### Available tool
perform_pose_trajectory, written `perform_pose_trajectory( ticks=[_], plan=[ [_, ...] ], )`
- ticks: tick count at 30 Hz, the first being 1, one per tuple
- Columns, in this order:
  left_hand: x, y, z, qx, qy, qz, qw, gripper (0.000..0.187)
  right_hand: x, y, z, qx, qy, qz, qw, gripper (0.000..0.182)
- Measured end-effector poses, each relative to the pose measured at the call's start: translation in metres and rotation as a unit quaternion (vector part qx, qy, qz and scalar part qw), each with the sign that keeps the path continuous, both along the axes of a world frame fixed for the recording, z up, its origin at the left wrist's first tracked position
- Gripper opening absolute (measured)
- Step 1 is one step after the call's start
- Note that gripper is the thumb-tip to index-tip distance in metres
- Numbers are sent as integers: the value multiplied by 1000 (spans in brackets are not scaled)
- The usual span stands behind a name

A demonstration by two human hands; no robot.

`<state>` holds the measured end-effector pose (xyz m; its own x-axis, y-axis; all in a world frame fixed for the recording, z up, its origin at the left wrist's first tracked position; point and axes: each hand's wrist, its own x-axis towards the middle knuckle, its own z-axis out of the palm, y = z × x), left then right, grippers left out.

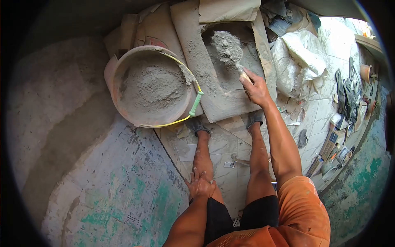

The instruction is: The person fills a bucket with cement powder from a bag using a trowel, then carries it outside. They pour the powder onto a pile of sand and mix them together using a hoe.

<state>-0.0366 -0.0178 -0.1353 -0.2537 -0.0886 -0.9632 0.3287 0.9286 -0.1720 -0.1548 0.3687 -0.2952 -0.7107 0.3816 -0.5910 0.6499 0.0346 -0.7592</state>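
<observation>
My right hand [256, 88] is wrapped round the handle of a trowel [242, 72]. A heap of grey cement mix [226, 46] covers the trowel's blade, which is over the cut opening of a paper cement bag [230, 105]. Grey powder lies inside the bag. To the left stands a bucket [116, 96] with grey mix [152, 90] in it. Its yellow wire handle has a green grip [196, 103] and hangs down on the near right side. My left hand [201, 185] rests on my left leg near the knee, fingers spread, holding nothing.
A white woven sack [298, 64] lies right of the cement bag. Black cloth or plastic [349, 92], a spirit level [327, 146] and other tools lie on the tiles at the right. A wall with peeling green paint [127, 189] rises on the left.
</observation>
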Motion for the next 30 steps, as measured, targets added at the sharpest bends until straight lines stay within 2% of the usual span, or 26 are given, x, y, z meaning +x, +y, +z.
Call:
perform_pose_trajectory(
  ticks=[2, 5, 7, 8, 11, 12, 14, 18, 20, 22, 26, 30],
  plan=[
    [-3, 2, -2, -2, -6, 5, 1000, 76, -3, -5, 45, 41, 5, -20, 999, 56],
    [-10, 5, 2, -11, -15, 14, 1000, 76, -20, -37, 109, 61, 35, 1, 998, 55],
    [-10, 5, 6, -10, -16, 19, 1000, 75, -30, -62, 138, 122, 89, 25, 988, 54],
    [-9, 3, 6, -2, -9, 24, 1000, 75, -36, -74, 147, 117, 95, 32, 988, 54],
    [-11, 0, 7, 0, -1, 36, 999, 75, -52, -112, 157, 193, 166, 139, 957, 49],
    [-12, -2, 7, -5, -4, 37, 999, 75, -54, -122, 156, 191, 170, 142, 956, 49],
    [-11, -5, 8, -1, 7, 44, 999, 75, -58, -139, 151, 264, 135, 179, 938, 48],
    [-8, -11, 8, 3, 12, 38, 999, 76, -44, -104, 112, 339, 167, 101, 921, 50],
    [-11, -11, 8, 4, 1, 45, 999, 76, -29, -68, 66, 410, 160, 68, 895, 46],
    [-13, -12, 8, 8, -11, 45, 999, 76, -17, -25, 21, 355, 66, 60, 931, 38],
    [-9, -15, 7, 8, -4, 35, 999, 75, -23, 35, -68, 369, -63, 139, 917, 40],
    [-4, -17, 3, 29, 11, 35, 999, 75, -49, 18, -108, 395, -90, 119, 907, 43]
  ],
)
